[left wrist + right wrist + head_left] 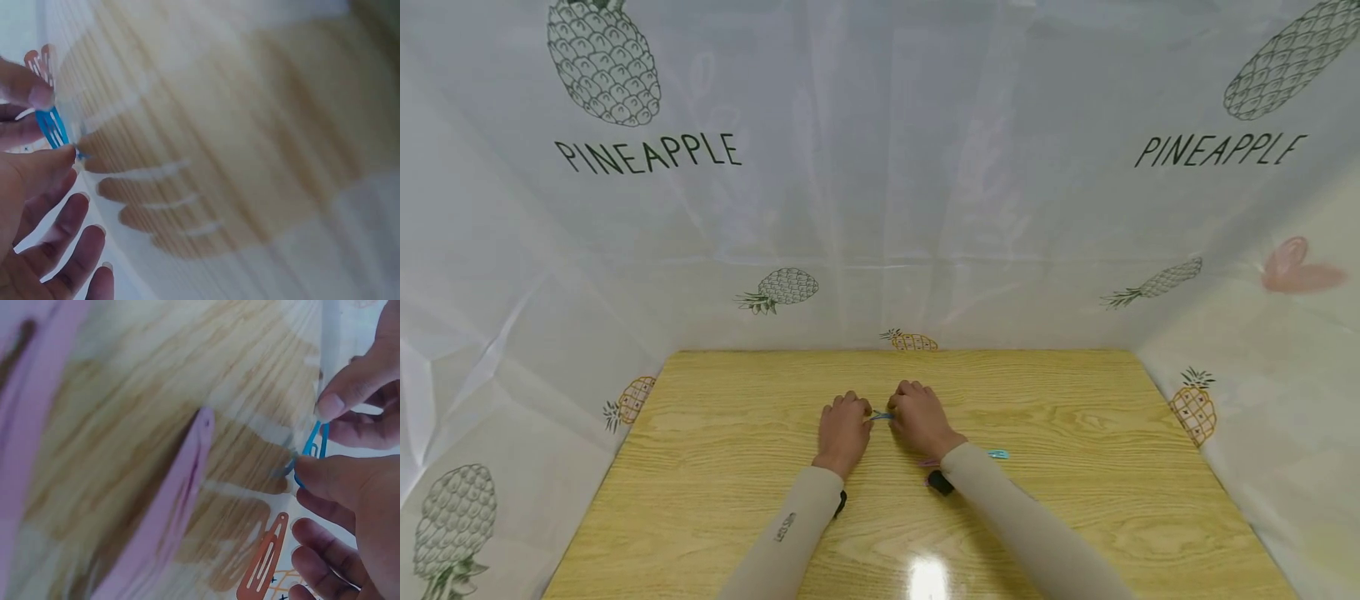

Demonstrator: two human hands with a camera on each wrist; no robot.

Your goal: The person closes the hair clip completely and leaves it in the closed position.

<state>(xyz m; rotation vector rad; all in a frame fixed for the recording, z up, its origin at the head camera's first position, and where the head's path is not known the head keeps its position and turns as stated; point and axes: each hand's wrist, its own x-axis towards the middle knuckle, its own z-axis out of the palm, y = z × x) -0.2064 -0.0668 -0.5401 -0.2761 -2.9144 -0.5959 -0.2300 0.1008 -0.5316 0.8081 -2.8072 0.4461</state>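
Blue hair clip (882, 416) held over the far part of the table (715, 467), one end pinched by the left hand (844, 429), the other by the right hand (921, 421); should either grip slip, it could spring free and drop.

The tabletop (722, 467) presents a wood-grain surface with a smooth, glossy finish; it reflects a bright glare (928, 577) and, in the right wrist view, the orange clip (260, 565). This clip, the blue clip (51, 128) and the pink clip (159, 519) appear smooth, like coated metal. The surrounding sheet (887, 183) resembles thin, creased plastic with slight sheen. The sleeves (797, 508) are matt cloth.
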